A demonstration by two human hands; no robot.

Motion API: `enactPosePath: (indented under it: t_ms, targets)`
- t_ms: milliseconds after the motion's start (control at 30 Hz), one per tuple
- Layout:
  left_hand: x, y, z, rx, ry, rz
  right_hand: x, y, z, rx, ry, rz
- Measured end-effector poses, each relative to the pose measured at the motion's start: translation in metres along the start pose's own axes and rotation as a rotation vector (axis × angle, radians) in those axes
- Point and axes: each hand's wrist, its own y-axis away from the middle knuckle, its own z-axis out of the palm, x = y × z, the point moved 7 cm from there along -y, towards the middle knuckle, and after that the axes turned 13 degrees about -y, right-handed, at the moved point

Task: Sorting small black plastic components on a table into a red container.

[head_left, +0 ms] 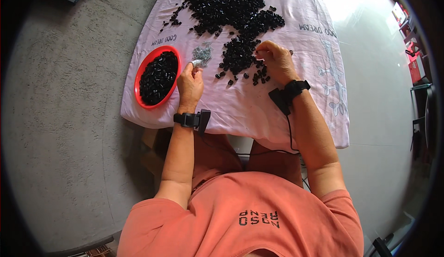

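My left hand (190, 88) is beside the red bowl's right edge, its fingers drawn together at the near side of a small pile of thin silvery metal pieces (202, 52). Something whitish (198, 63) shows at its fingertips; whether it is a finger wrap or a held thing I cannot make out. At the right edge of a cluster of small black parts (238, 53), my right hand (277, 61) has its fingers curled in and the tips close together. Anything between those tips is too small to tell. The red oval bowl (138, 85) holds many similar black parts (158, 77).
A large heap of black parts (226, 6) spreads over the far side of the table, joined to the nearer cluster. Pale pink printed cloth (231, 104) covers the tabletop. A black cable (290, 134) runs from my right wrist strap (297, 88). Red items (416, 67) stand far right.
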Motion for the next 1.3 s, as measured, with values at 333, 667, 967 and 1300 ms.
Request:
enactPosePath:
  t_ms: [333,667,967,1300]
  targets:
    - [0.012,-0.01,0.01,-0.113,-0.081,0.028,0.017,0.0,-0.013,0.182,-0.222,0.129]
    - [0.006,-0.009,0.005,-0.011,-0.025,0.077,0.022,-0.003,-0.014,0.18,-0.215,0.102]
    - [0.015,-0.008,-0.004,-0.04,-0.018,0.049,0.029,-0.003,-0.014,0.143,-0.209,0.144]
    - [-0.001,-0.01,0.016,-0.066,-0.075,0.108,0.025,-0.002,-0.012,0.133,-0.226,0.157]
